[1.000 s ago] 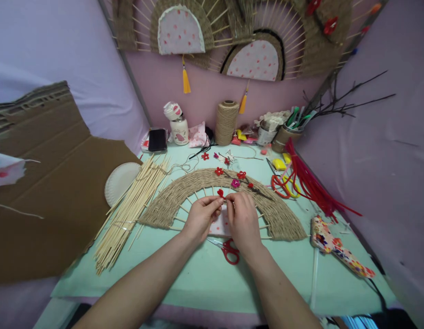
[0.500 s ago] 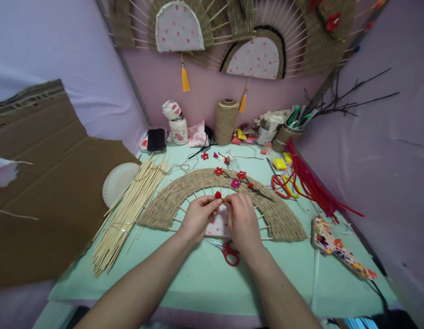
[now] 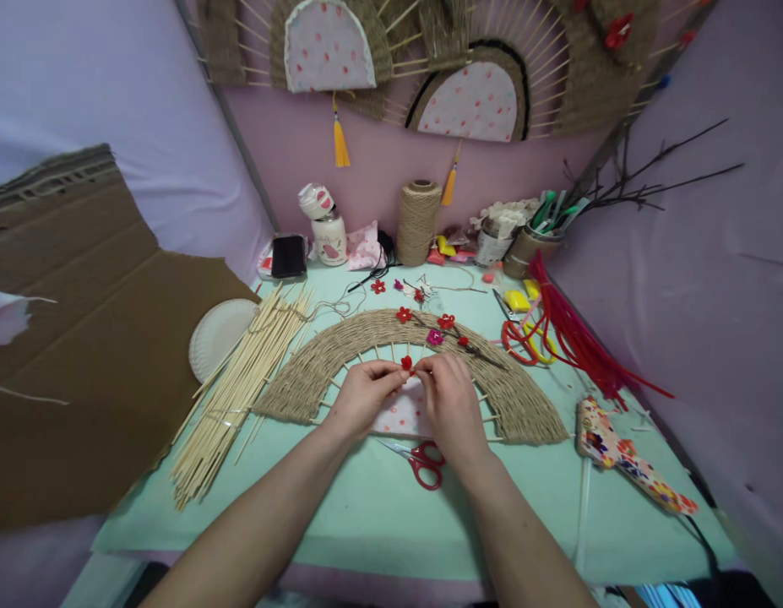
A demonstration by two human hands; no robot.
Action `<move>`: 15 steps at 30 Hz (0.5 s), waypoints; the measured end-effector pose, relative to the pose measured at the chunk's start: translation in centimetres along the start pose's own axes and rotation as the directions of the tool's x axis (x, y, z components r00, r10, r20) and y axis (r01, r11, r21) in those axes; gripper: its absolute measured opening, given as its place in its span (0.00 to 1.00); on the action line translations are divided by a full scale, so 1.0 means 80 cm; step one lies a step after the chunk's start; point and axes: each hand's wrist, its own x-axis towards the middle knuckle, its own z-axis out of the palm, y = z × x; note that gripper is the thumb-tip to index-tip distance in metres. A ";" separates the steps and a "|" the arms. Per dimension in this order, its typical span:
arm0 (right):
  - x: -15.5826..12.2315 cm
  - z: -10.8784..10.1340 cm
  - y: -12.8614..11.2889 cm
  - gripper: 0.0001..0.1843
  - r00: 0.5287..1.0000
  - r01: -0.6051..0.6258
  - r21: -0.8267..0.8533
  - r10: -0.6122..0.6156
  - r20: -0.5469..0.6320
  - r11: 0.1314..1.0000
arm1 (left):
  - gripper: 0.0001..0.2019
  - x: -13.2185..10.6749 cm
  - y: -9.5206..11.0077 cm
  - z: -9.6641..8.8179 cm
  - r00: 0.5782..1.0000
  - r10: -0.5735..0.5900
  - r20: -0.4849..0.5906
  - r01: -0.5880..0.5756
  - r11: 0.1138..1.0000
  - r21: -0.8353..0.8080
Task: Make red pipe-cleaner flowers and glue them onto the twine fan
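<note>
Between the fingertips of both hands is a small red flower (image 3: 406,362), its bloom pointing up. My left hand (image 3: 364,395) pinches it from the left, thumb against forefinger. From the right, my right hand (image 3: 453,397) pinches at its lower end, where a bit of red shows. Beneath the hands lies a woven twine fan (image 3: 321,363) with thin sticks and a white, red-spotted centre (image 3: 400,420). A twig (image 3: 486,355) with red and pink flowers rests on its upper right band. Red-handled scissors (image 3: 426,464) lie just below the fan.
Bamboo sticks (image 3: 239,397) and a paper plate (image 3: 221,338) lie left, beside cardboard (image 3: 106,380). Red pipe cleaners (image 3: 572,346), more scissors (image 3: 521,342) and a floral-patterned glue gun (image 3: 625,456) lie right. A twine spool (image 3: 419,223) and a bottle (image 3: 328,235) stand behind.
The fingers have shifted slightly around the red flower, which has turned and moved a little right. The right hand has moved slightly right, and more of the spotted centre and scissors shows.
</note>
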 end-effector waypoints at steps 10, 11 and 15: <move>0.000 0.004 0.004 0.06 0.972 -0.230 0.250 0.232 0.019 0.941 | 0.06 -0.005 0.008 0.000 0.988 0.087 0.127 -0.103 0.986 0.129; 0.000 0.005 0.004 0.06 0.964 -0.259 0.276 0.263 0.023 0.926 | 0.06 -0.006 0.008 0.001 0.987 0.105 0.123 -0.121 0.984 0.131; 0.000 0.005 0.002 0.08 0.927 -0.360 0.389 0.372 0.046 0.848 | 0.05 -0.007 0.004 0.005 0.983 0.179 0.037 -0.183 0.970 0.162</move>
